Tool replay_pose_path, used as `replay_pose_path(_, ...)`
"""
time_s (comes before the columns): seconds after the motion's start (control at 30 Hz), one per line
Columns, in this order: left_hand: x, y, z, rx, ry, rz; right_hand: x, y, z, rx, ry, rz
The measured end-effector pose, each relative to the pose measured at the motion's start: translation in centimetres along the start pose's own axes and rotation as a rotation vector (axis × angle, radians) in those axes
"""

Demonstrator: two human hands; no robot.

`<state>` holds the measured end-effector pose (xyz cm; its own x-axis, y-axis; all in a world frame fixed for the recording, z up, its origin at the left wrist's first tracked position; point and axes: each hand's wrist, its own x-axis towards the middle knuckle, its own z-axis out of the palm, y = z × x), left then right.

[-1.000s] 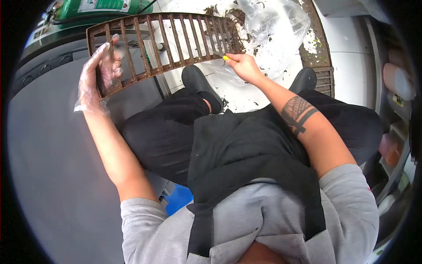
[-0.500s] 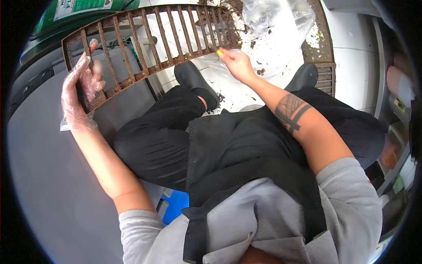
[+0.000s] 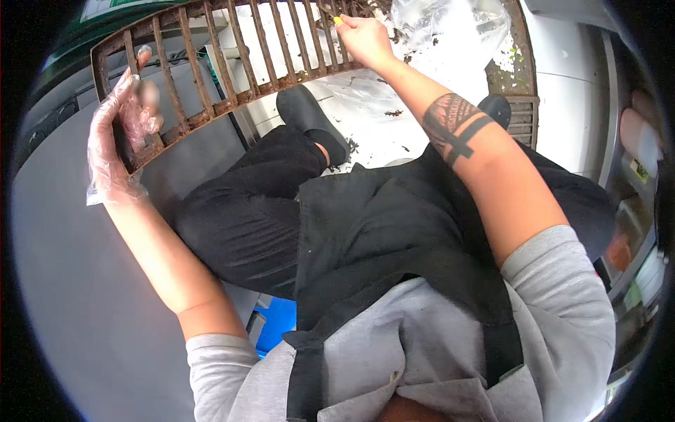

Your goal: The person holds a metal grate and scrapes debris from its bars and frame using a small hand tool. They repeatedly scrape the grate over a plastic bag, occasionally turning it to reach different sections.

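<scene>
A long rusty metal grate (image 3: 226,70) with many slats is held raised across the upper left. My left hand (image 3: 126,119), in a clear plastic glove, grips its left end, with the fingers passing through and around the end slats. My bare right hand (image 3: 365,42) is closed at the right part of the grate. A small yellow end of something (image 3: 337,20) sticks out at its fingertips; the rest of that item is too small to make out. Dark crumbs of dirt lie on the white floor (image 3: 373,119) below.
Crumpled clear plastic (image 3: 450,28) lies at the top. Another brown grate (image 3: 522,112) sits in the floor on the right. A grey panel (image 3: 63,260) stands at the left, a blue item (image 3: 277,325) beside my leg. Shelves with items line the right edge.
My right hand has moved up and slightly left along the grate, away from its near edge. The grate and my left hand have shifted slightly up and left in view.
</scene>
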<state>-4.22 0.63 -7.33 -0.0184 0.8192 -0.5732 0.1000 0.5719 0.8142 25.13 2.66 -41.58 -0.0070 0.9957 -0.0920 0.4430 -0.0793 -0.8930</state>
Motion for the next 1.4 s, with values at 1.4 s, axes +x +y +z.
replay_pose_path(1.4, -0.5, -0.1, 1.1, 0.035, 0.095, 0.018, 1.7, 0.8, -3.5, 0.641, -0.092, 0.622)
